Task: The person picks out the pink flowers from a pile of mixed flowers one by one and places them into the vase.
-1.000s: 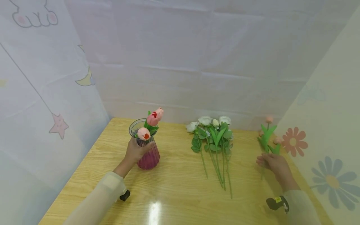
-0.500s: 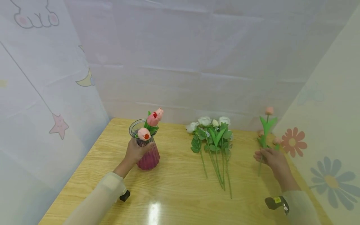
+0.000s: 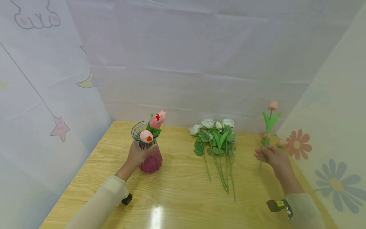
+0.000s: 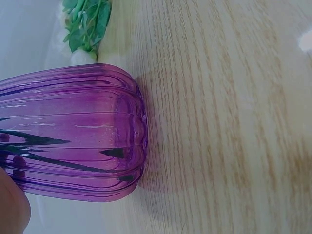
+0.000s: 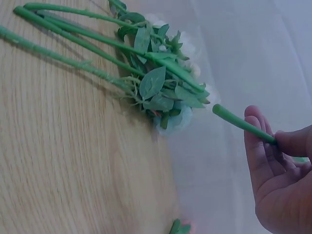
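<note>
My left hand (image 3: pixel 140 155) grips the neck of a ribbed glass vase (image 3: pixel 151 160), clear at the rim and purple below. Two pink tulips (image 3: pixel 156 121) lean out of its mouth, and dark stem ends show through the purple glass (image 4: pixel 83 131) in the left wrist view. On the right, my right hand (image 3: pixel 274 156) pinches the green stem of a pink tulip (image 3: pixel 273 106) between thumb and fingers. That tulip stands upright with its leaves above the hand. In the right wrist view the cut end of the stem (image 5: pixel 239 122) sticks out past the fingertips.
Several white flowers (image 3: pixel 208 123) with green stems lie on the wooden table (image 3: pixel 183 178) between the hands. More pink tulips (image 3: pixel 281 143) lie at the right edge behind the right hand. Pale printed cloth (image 3: pixel 194 63) encloses the back and sides.
My right hand has lifted the tulip upward and slightly left, away from the other pink tulips at the right edge. The left hand and vase have stayed in place.
</note>
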A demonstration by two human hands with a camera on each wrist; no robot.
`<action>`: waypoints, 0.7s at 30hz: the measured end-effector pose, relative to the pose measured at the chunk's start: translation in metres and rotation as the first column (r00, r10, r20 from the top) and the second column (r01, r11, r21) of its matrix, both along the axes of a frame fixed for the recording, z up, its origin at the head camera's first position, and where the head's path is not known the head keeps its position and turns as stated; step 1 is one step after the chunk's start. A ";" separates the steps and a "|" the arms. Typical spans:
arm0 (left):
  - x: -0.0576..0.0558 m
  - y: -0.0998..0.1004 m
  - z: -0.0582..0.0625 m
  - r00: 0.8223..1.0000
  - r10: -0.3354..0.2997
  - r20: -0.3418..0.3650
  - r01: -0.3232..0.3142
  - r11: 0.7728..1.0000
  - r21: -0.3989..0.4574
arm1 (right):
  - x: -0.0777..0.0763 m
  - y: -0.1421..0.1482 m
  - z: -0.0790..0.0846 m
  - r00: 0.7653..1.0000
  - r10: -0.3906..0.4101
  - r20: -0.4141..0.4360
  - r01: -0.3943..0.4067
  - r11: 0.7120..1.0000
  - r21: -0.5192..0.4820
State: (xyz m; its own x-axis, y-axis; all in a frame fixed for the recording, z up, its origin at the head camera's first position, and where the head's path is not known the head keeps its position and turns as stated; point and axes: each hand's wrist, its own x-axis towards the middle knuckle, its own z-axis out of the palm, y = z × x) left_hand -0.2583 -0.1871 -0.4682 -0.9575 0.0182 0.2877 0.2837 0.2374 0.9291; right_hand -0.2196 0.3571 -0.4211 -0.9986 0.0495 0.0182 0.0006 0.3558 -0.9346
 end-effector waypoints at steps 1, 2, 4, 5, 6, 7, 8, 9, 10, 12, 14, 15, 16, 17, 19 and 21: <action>0.000 0.000 0.000 1.000 -0.001 -0.008 0.001 1.000 -0.001 | 0.001 -0.002 0.001 1.000 0.001 -0.015 -0.002 1.000 -0.031; 0.000 -0.001 -0.001 1.000 -0.001 -0.015 0.001 1.000 0.000 | 0.001 -0.004 0.001 0.999 0.004 -0.033 -0.007 0.998 -0.067; 0.001 -0.001 -0.001 1.000 -0.006 -0.024 0.006 1.000 0.003 | 0.002 -0.008 0.002 0.998 0.009 -0.056 -0.017 0.991 -0.135; 0.001 -0.002 -0.002 1.000 -0.003 -0.028 0.003 1.000 -0.001 | 0.002 -0.010 0.003 0.997 0.015 -0.069 -0.025 0.987 -0.156; 0.001 -0.002 -0.002 1.000 -0.003 -0.030 0.003 1.000 -0.003 | 0.002 -0.012 0.004 0.997 0.016 -0.077 -0.030 0.981 -0.192; 0.001 -0.002 -0.003 1.000 -0.004 -0.031 0.004 1.000 -0.004 | 0.002 -0.015 0.005 0.996 0.021 -0.089 -0.038 0.981 -0.192; 0.001 -0.003 -0.003 1.000 -0.006 -0.030 0.006 1.000 -0.002 | 0.002 -0.017 0.006 0.994 0.025 -0.102 -0.046 0.978 -0.203; 0.000 -0.003 -0.004 1.000 -0.008 -0.030 0.008 1.000 0.002 | 0.001 -0.019 0.007 0.993 0.031 -0.115 -0.056 0.976 -0.212; 0.000 -0.003 -0.004 1.000 -0.010 -0.029 0.010 1.000 0.008 | 0.000 -0.022 0.008 0.990 0.037 -0.134 -0.064 0.977 -0.204; -0.001 -0.004 -0.004 1.000 -0.016 -0.025 0.017 1.000 0.022 | -0.001 -0.027 0.012 0.985 0.043 -0.168 -0.076 0.978 -0.197; -0.001 -0.003 -0.004 1.000 -0.018 -0.025 0.018 0.999 0.027 | -0.002 -0.031 0.014 0.979 0.048 -0.199 -0.092 0.972 -0.215; -0.001 -0.003 -0.004 1.000 -0.020 -0.024 0.021 0.999 0.034 | -0.002 -0.033 0.015 0.976 0.048 -0.210 -0.096 0.970 -0.224; -0.001 -0.003 -0.004 1.000 -0.018 -0.021 0.018 0.999 0.035 | -0.002 -0.035 0.017 0.975 0.048 -0.217 -0.099 0.968 -0.232; -0.001 -0.002 -0.004 1.000 -0.013 -0.019 0.014 0.999 0.029 | -0.001 -0.037 0.018 0.976 0.044 -0.215 -0.101 0.960 -0.263; -0.001 -0.001 -0.004 1.000 -0.011 -0.011 0.011 1.000 0.028 | -0.001 -0.041 0.020 0.977 0.038 -0.209 -0.103 0.946 -0.308; -0.001 -0.002 -0.004 1.000 -0.003 -0.003 0.003 1.000 0.023 | -0.002 -0.045 0.022 0.979 0.038 -0.202 -0.104 0.940 -0.324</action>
State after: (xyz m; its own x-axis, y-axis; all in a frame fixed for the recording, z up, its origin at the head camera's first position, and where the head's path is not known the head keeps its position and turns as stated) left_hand -0.2591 -0.1886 -0.4722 -0.9566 0.0148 0.2911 0.2874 0.2150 0.9334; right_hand -0.2211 0.3122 -0.3986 -0.9792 0.0146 0.2025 -0.2022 0.0188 -0.9792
